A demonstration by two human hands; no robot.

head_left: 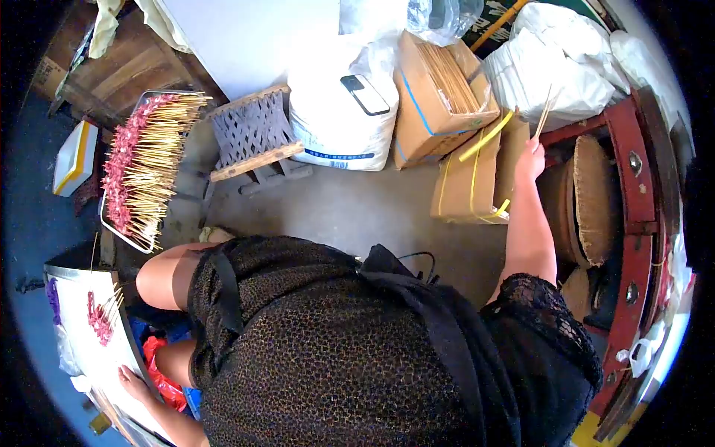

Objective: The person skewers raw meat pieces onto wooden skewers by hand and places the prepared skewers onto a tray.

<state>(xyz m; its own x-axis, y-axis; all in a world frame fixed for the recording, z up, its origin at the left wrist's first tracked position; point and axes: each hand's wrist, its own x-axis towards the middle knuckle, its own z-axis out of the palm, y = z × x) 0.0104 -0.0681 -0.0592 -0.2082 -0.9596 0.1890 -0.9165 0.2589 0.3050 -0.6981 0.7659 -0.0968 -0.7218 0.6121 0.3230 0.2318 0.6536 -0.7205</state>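
Note:
My right hand (529, 159) is stretched out to the right with its fingers closed round a few thin wooden skewers (545, 113), which point up and away. No meat shows on them. My left hand (134, 384) lies on a white work board (89, 365) at the lower left, fingers extended and nothing in them. Just beyond that hand, a small group of meat skewers (101, 322) rests on the board. Farther off, a metal tray (112, 222) holds many skewers of red meat, lined up with their bare stick ends toward the right.
An open cardboard box (428, 123) is packed with wooden skewers. Beside it are a white sack (328, 127) with a phone (366, 94) on top, a woven stool (253, 130) and another carton (465, 179). A red wooden frame (633, 179) stands at right; a white foam box (76, 159) at left.

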